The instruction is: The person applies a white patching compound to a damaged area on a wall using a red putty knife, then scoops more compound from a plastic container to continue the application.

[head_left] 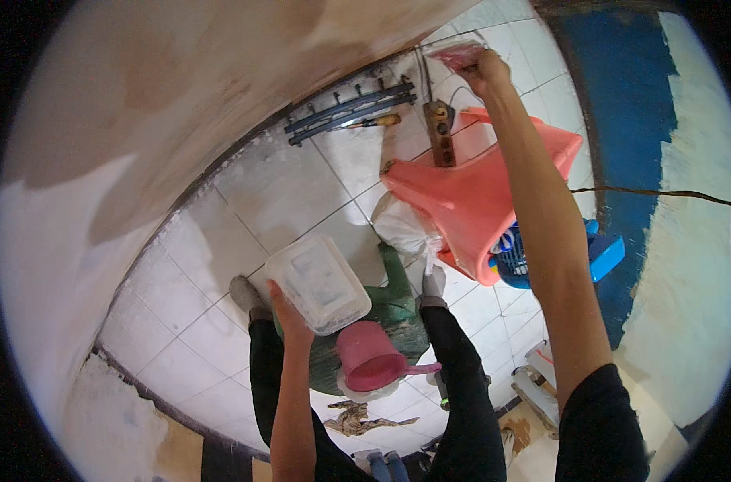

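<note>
My left hand (291,315) grips the near left edge of a white plastic container (321,285) with a pale, see-through lid. Just below it, a pink water dipper (369,353) sits on a dark green stool (403,325) between my legs. My right arm reaches far forward over a salmon-pink plastic stool (470,201) lying on its side. At its end my right hand (487,74) is closed on a thin plastic bag with a reddish tint (459,55), next to the wall. What lies inside that bag cannot be made out.
A power strip (440,132) with cables lies on the tiles beyond the pink stool. Along the wall are a blue hook rack (349,111) and a yellow-handled tool (377,120). A white plastic bag (408,226) and a blue basket (511,261) adjoin the pink stool. A crumpled rag (361,419) lies nearby.
</note>
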A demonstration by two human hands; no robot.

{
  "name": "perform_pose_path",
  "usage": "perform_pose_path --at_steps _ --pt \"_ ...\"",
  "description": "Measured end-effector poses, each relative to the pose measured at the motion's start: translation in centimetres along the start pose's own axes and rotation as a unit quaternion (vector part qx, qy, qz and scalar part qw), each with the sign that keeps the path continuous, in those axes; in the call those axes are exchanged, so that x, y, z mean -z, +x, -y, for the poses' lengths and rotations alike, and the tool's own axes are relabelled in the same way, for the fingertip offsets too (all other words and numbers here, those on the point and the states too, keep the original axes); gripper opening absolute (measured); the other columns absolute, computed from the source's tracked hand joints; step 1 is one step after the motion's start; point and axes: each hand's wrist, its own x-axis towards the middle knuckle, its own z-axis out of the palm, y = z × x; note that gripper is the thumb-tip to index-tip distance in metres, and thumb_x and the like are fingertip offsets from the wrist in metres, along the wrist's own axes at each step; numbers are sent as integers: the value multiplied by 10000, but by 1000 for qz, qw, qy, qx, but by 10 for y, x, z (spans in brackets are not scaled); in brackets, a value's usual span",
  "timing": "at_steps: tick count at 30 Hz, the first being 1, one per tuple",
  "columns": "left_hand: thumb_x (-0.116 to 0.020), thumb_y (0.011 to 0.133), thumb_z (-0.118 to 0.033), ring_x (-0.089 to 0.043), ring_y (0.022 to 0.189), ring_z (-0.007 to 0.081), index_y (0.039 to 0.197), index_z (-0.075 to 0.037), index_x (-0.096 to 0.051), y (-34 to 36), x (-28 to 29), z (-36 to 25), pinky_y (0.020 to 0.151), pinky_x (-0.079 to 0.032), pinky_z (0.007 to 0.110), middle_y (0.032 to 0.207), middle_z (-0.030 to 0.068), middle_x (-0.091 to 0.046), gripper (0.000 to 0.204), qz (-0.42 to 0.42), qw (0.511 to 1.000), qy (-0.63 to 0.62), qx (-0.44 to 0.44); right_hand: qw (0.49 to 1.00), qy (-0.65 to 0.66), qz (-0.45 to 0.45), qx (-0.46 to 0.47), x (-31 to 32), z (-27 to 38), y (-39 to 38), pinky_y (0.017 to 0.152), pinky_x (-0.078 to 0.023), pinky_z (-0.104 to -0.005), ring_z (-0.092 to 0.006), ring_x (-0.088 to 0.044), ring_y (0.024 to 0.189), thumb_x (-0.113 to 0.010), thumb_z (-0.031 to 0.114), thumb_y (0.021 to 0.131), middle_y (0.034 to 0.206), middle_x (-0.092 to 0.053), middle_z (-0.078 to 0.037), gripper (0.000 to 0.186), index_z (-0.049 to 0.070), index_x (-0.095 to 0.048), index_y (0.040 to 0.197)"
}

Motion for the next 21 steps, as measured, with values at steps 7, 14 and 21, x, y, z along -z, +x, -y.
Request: perform_pose_path --at_steps 7,14,21 --pt "-398 942 -678 -457 1311 309 1489 -82 -312 -3 -12 -4 1075 -411 474 1453 124 -432 813 -64 998 17 -1 984 134 113 22 -65 -14 49 912 -567 -457 -361 -586 1100 -415 -28 928 1174 -569 -250 301 -148 -449 1201" --pt "-395 929 -699 -460 1314 325 1479 -75 -332 2 -5 6 1091 -391 480 1450 132 -447 835 -13 1000 -17 19 990 118 77 13 -51 133 -63 974 -540 -478 -449 -599 1059 -359 -42 854 1119 -564 -377 355 -235 -434 1142" --pt "-390 952 -661 -464 1301 336 1473 -91 -350 4 -1 2 1087 -387 503 1440 125 -459 773 -22 999 -26 4 992 76 -20 94 -33 79 -94 999 -511 -443 -366 -554 1178 -400 -33 916 1242 -545 -260 352 -164 -435 1241"
